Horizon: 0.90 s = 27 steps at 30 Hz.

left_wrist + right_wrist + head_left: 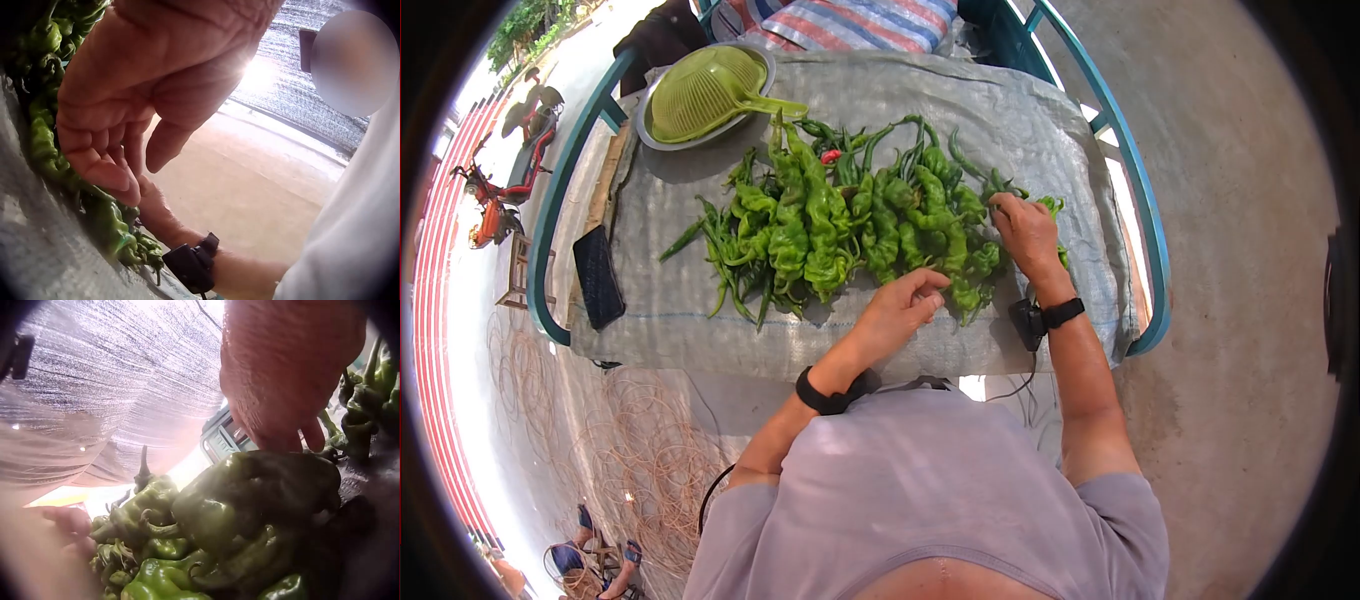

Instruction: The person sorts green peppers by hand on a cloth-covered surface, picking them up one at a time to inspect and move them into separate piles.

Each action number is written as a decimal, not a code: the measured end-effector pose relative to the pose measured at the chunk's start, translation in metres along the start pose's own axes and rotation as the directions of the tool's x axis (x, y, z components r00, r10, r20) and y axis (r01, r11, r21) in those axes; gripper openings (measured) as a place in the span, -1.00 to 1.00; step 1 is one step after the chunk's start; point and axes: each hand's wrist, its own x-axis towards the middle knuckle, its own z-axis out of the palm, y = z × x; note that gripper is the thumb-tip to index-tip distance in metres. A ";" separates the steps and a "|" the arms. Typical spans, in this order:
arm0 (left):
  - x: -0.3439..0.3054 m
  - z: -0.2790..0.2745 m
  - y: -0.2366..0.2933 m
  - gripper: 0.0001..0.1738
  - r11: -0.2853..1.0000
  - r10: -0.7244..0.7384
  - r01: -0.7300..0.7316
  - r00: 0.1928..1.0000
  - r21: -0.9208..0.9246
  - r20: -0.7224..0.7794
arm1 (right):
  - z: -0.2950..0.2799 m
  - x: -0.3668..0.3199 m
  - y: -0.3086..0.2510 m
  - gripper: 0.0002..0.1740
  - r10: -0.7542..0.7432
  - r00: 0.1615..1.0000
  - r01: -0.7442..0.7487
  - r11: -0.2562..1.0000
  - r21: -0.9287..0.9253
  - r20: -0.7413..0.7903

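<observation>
A broad pile of wrinkled green peppers [830, 225] lies on a grey woven sheet [1040, 130], with one small red pepper [831, 156] at its back. At the pile's right end, my right hand [1028, 238] pinches at a green pepper; its fingertips are partly hidden behind a large pepper [256, 487] in the right wrist view. Loosely curled over the front edge of the pile, my left hand [897, 315] holds nothing. The left wrist view shows that hand's thumb [167, 147] apart from its fingers, with peppers [44, 134] alongside.
A green plastic colander [705, 95] sits upside down in a metal basin [662, 140] at the back left. A dark phone [598, 278] lies at the left edge. Blue-green rails [1122, 150] flank the sheet. Behind is a striped woven bag [850, 22].
</observation>
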 end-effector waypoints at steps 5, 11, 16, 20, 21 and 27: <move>0.001 -0.004 -0.004 -0.61 1.000 -0.007 0.007 1.000 -0.011 0.014 | -0.006 0.000 -0.006 -0.86 0.268 0.938 -0.235 0.958 0.166 -0.219; 0.003 -0.008 -0.007 -0.62 0.999 -0.019 0.020 1.000 -0.031 0.018 | -0.023 -0.011 -0.002 -0.91 0.655 0.735 -0.408 0.635 0.656 -0.177; 0.004 -0.008 -0.010 -0.63 0.999 -0.022 0.023 1.000 -0.022 0.020 | -0.037 -0.031 0.013 -0.87 0.677 0.714 -0.587 0.717 0.376 -0.175; 0.005 0.001 0.004 -0.63 0.999 -0.040 0.040 0.999 0.000 -0.010 | -0.047 -0.048 0.019 -0.88 0.439 0.878 -0.444 0.896 0.020 -0.187; 0.004 0.005 0.008 -0.63 0.999 -0.052 0.052 0.999 0.010 -0.013 | -0.047 -0.050 0.018 -0.88 0.381 0.905 -0.387 0.922 0.007 -0.191; 0.007 0.017 0.004 -0.61 0.999 0.049 -0.049 0.999 0.014 -0.021 | -0.045 -0.047 0.017 -0.87 0.114 0.990 -0.121 0.989 -0.088 -0.079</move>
